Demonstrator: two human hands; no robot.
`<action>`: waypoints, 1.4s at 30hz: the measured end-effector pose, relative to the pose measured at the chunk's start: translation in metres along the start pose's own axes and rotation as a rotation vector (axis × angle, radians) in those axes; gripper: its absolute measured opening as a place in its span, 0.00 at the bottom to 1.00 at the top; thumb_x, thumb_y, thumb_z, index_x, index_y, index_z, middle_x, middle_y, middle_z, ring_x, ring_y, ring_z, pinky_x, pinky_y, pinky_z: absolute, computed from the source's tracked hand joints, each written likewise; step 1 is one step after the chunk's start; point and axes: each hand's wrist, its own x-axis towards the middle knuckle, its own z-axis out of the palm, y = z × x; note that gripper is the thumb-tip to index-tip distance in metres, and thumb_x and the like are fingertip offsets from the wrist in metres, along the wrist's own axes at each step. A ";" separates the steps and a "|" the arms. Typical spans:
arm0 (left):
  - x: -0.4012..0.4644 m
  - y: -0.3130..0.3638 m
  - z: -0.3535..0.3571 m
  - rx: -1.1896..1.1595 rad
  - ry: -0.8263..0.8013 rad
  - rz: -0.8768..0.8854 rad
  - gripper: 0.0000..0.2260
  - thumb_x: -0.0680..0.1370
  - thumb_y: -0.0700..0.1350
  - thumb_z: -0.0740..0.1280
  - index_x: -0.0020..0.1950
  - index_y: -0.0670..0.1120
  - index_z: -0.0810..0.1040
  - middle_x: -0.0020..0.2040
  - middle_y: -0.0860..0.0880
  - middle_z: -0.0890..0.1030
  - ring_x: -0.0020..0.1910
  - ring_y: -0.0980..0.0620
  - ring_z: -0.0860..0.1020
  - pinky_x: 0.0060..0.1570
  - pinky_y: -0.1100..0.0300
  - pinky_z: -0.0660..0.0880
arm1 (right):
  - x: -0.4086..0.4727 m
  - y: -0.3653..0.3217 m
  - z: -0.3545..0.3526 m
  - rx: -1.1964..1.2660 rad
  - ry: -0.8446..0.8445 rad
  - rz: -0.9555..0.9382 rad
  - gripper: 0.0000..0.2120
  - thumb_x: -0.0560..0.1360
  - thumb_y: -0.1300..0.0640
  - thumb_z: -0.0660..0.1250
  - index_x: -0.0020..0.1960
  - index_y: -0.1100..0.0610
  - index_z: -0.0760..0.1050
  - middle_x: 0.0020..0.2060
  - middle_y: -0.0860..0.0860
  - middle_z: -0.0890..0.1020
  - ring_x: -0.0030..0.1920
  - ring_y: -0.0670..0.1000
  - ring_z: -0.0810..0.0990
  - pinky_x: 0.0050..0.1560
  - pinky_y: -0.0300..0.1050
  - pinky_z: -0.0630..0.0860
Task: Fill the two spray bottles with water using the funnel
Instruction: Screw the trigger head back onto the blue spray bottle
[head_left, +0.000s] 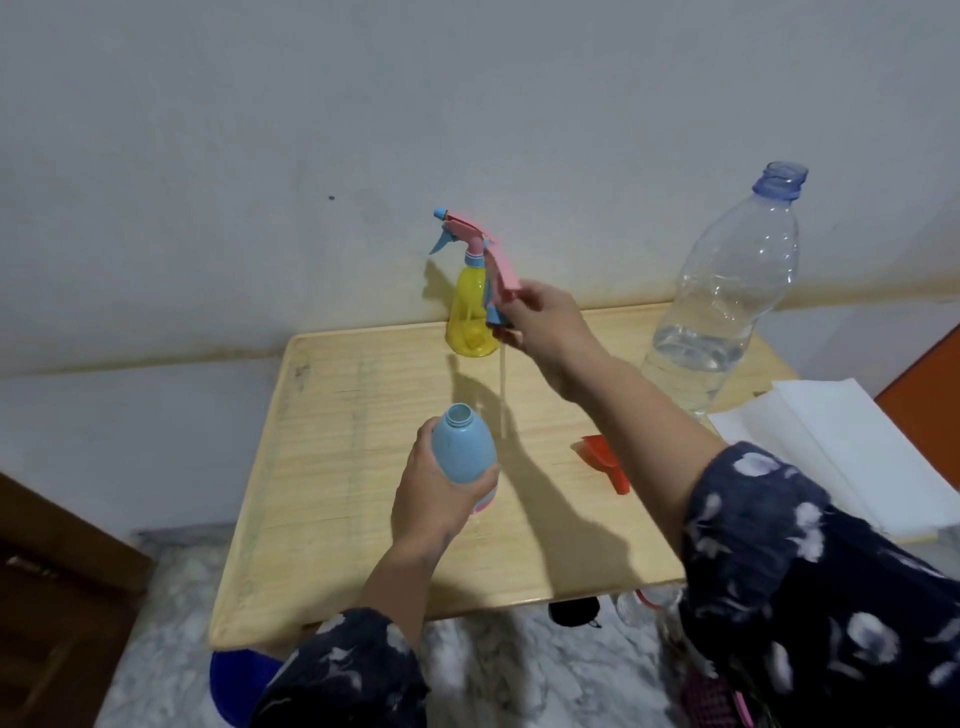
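Left hand (436, 499) grips uncapped blue bottle (464, 447); right hand (540, 325) pinches its removed spray head (500, 270). Funnel (605, 460) unused, yellow bottle (470, 317) capped. No filling yet.

Soft, even indoor light falls from above and the right, throwing clear dark shadows leftward across the bench (363, 467) and onto the wall (467, 104) behind the yellow spray bottle (470, 317). Colours look muted and slightly hazy. The right hand (545, 332) and the pink spray head (501, 270) are smeared by motion blur. Wide-angle distortion bends the bench edges and the water bottle (727, 291).
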 end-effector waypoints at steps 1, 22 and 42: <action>0.000 0.001 0.000 0.011 0.004 -0.005 0.37 0.63 0.59 0.76 0.67 0.65 0.61 0.58 0.59 0.75 0.53 0.52 0.77 0.51 0.50 0.78 | -0.006 -0.014 -0.001 0.064 -0.032 -0.043 0.07 0.80 0.56 0.62 0.47 0.57 0.77 0.47 0.59 0.79 0.45 0.52 0.77 0.56 0.52 0.78; -0.001 0.018 -0.011 -0.066 -0.011 0.026 0.29 0.59 0.61 0.75 0.56 0.65 0.68 0.51 0.58 0.79 0.50 0.53 0.79 0.48 0.49 0.79 | -0.061 0.042 0.020 -0.012 -0.181 -0.048 0.11 0.78 0.57 0.65 0.60 0.57 0.78 0.53 0.54 0.83 0.54 0.47 0.79 0.60 0.43 0.74; -0.023 0.067 -0.041 -0.169 -0.316 0.056 0.29 0.56 0.57 0.74 0.57 0.56 0.76 0.52 0.53 0.82 0.49 0.54 0.81 0.47 0.56 0.79 | -0.055 -0.001 -0.006 0.064 -0.337 0.151 0.11 0.69 0.64 0.74 0.44 0.56 0.73 0.36 0.52 0.78 0.40 0.52 0.78 0.49 0.50 0.75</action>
